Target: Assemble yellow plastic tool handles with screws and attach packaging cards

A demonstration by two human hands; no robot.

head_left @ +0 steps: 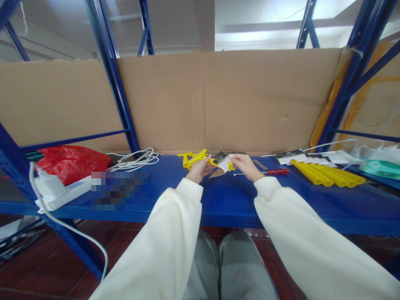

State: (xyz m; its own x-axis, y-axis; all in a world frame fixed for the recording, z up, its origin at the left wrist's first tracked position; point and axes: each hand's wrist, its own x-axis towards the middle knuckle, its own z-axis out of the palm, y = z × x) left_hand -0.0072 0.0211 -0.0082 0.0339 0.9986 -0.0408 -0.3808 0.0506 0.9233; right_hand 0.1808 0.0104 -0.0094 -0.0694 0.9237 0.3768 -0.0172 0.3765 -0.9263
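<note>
My left hand point(201, 170) is closed around a slim yellow plastic piece point(214, 162) above the blue shelf. The fingers of my right hand point(245, 166) pinch the edge of a black-and-white printed card point(221, 160), which lies against the yellow piece between both hands. Just behind my left hand, more yellow plastic parts point(194, 158) rest on the shelf. A screwdriver with a red handle point(277, 171) lies beneath and to the right of my right hand. The exact shape of the held yellow piece is partly hidden by fingers and card.
Yellow tubes point(325, 173) lie in a row at right, near black-and-white cards point(290, 156). At left are a red plastic bag point(73, 160), a white power strip point(73, 192) and coiled white cable point(137, 159). Cardboard point(250, 100) walls the back between blue posts.
</note>
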